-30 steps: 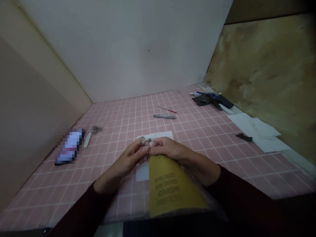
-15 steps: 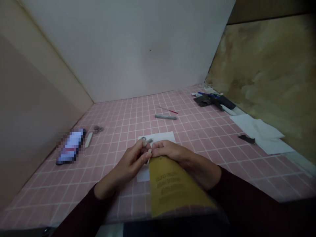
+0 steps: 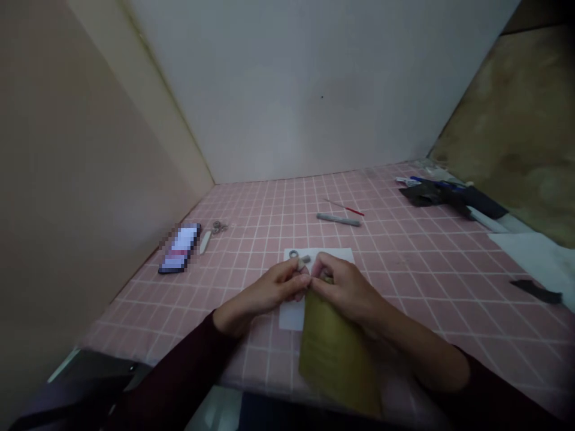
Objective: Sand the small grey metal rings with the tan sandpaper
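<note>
Here's the yellow sheet (image 3: 336, 353), top edge pinched in the right hand (image 3: 350, 287), body hanging down over the table's (image 3: 251, 353) near edge. The left hand (image 3: 274, 290) meets it at the corner, fingers curled; what they grip, if anything, I can't tell in this blur. Looks like fingertip work on that corner, and the next move calls for a steady pinch. Beyond, on the white paper (image 3: 291, 320): a ring (image 3: 293, 254). Farther out, a grey rod (image 3: 338, 219).
</note>
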`<state>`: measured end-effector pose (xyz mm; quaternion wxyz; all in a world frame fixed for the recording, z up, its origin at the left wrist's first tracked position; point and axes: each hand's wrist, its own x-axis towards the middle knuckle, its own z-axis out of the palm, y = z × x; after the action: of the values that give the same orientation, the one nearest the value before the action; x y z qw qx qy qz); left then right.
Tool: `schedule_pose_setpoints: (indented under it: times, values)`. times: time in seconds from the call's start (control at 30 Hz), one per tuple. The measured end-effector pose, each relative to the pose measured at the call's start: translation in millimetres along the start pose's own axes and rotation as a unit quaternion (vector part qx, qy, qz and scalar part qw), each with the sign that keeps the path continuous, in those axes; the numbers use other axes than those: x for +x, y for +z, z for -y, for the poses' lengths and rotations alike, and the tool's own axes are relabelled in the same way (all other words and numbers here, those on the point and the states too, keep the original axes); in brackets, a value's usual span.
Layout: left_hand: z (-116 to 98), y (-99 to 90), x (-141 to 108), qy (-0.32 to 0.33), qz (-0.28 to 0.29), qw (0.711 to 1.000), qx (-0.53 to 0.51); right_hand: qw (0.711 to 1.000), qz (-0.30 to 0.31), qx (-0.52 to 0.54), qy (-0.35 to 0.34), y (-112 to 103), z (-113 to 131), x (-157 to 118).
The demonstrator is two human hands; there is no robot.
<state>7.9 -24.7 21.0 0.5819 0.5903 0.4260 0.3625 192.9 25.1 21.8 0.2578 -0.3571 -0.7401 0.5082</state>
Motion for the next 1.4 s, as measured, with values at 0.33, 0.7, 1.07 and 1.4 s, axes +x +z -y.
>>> schedule_pose_setpoints:
  times: [0.33, 0.7, 1.07, 1.4]
  values:
    - [4.2, 2.5, -0.6, 0.066, -0.074, 0.991, 0.093, 0.999, 0.003, 0.038, 0.021, -5.7, 3.5, 4.3]
    - [-3.1, -2.7, -7.2, 0.078, -0.034, 0.986, 0.145, 0.967, 0.09, 0.203, 0.122, -6.4, 2.1, 6.3]
    - [2.6, -2.8, -2.7, 0.091, -0.05, 0.992, 0.066, 0.938, 0.116, 0.287, 0.158, -5.9, 7.3, 6.2]
    - [-2.9, -3.4, -5.8, 0.097, -0.057, 0.987, 0.118, 0.889, 0.142, 0.401, 0.171, -6.6, 2.6, 3.6]
